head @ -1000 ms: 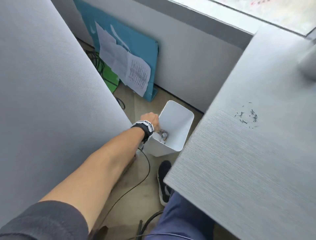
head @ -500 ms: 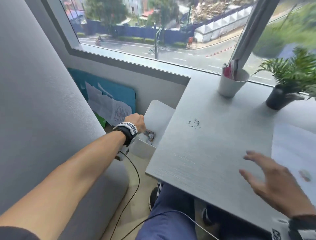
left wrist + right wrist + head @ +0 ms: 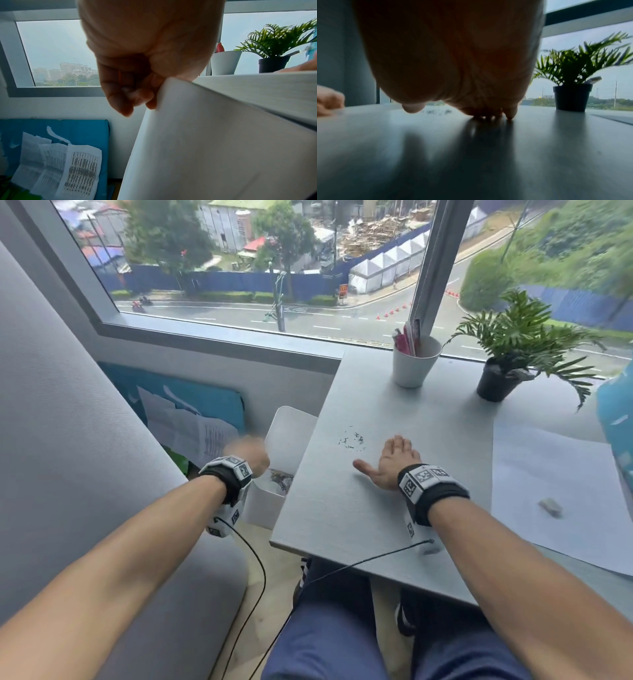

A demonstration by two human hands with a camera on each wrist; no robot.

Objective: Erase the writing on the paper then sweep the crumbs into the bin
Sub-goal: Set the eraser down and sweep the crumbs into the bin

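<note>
While one scatter of dark eraser crumbs (image 3: 352, 438) lies on the grey table (image 3: 342, 508), the flat, spread right hand (image 3: 394, 462) rests just beside it; the left hand (image 3: 251, 455) grips the rim of the one white plastic bin (image 3: 291, 426).

A white cup (image 3: 415, 362) holding pens is seen at the upper middle of the frame, on the grey table (image 3: 376, 508). A potted plant (image 3: 513, 354) is placed to its right. Printed sheets (image 3: 191, 433) are propped against a blue board (image 3: 212, 402) at left.
</note>
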